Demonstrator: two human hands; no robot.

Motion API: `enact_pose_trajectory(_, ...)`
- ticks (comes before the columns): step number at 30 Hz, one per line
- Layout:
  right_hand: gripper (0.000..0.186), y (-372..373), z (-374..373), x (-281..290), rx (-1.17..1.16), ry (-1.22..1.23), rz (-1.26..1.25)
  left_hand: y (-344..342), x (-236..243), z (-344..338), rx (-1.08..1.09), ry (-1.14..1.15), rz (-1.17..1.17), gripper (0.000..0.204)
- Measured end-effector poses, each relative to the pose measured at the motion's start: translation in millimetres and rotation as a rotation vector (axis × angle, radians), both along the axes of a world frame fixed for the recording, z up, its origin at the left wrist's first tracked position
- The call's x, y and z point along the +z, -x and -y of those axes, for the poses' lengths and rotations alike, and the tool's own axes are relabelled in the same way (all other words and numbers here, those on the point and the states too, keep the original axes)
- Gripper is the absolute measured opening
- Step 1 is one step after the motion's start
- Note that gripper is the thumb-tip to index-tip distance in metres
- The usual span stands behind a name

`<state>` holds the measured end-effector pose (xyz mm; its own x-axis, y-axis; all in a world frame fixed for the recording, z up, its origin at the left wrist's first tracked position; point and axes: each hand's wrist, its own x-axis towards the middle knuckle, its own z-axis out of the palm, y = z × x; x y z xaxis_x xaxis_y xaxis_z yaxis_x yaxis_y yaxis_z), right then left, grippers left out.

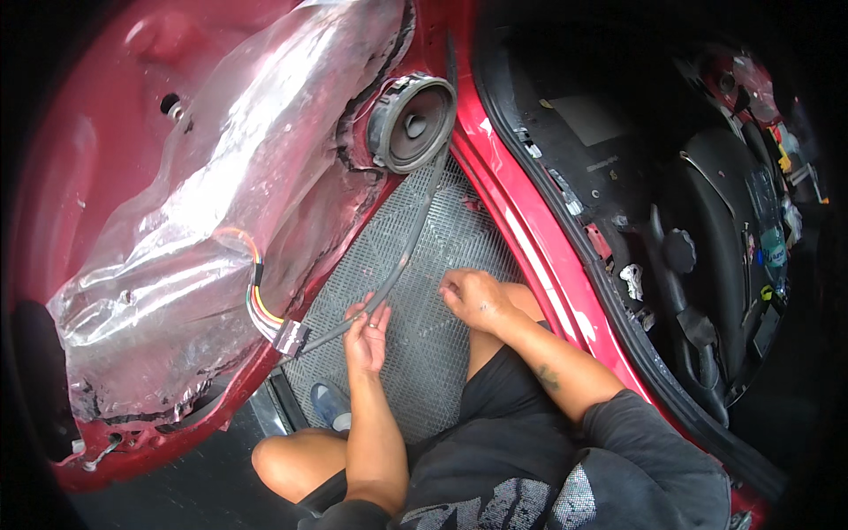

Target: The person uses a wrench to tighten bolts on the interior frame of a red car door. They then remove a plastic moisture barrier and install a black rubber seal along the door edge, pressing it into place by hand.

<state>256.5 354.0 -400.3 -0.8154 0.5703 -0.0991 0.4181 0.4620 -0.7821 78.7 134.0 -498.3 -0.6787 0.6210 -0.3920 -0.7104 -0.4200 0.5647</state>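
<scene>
A long dark rubber strip (pixel 407 249) slants from beside the door speaker (pixel 412 124) down to the lower edge of the red car door (pixel 243 389). My left hand (pixel 367 334), palm turned up, has its fingers curled around the strip's lower part. Just left of it, a black connector (pixel 290 338) with a coloured wire bundle (pixel 254 287) hangs at the door's edge. My right hand (pixel 477 299) is closed above my right knee, apart from the strip. Whatever its curled fingers may hold is hidden.
Clear plastic film (pixel 221 185) covers much of the door. The red door sill (pixel 530 238) runs along the right, with the dark car interior and a seat (pixel 715 203) beyond. Beneath my hands lies a textured grey floor (pixel 424 353); a blue shoe (pixel 329 405) rests near my left forearm.
</scene>
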Motion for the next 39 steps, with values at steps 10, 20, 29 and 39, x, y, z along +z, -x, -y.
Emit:
enact_pose_trajectory(10,0.051,68,-100,-18,-0.59,0.716,-0.415,-36,22,-5,-0.148,-0.093,0.05,0.044)
enact_pose_trajectory(20,0.038,-17,-122,50,-0.242,1.11,-0.789,-93,103,-32,-0.658,0.376,0.046,0.03)
enact_pose_trajectory(29,0.042,-47,-90,74,-0.102,1.054,-0.757,-90,271,-135,-0.394,0.591,-1.118,0.022)
enact_pose_trajectory(39,0.028,-67,-65,95,-0.199,1.027,-0.731,-120,268,-218,-0.667,0.449,-0.774,0.03)
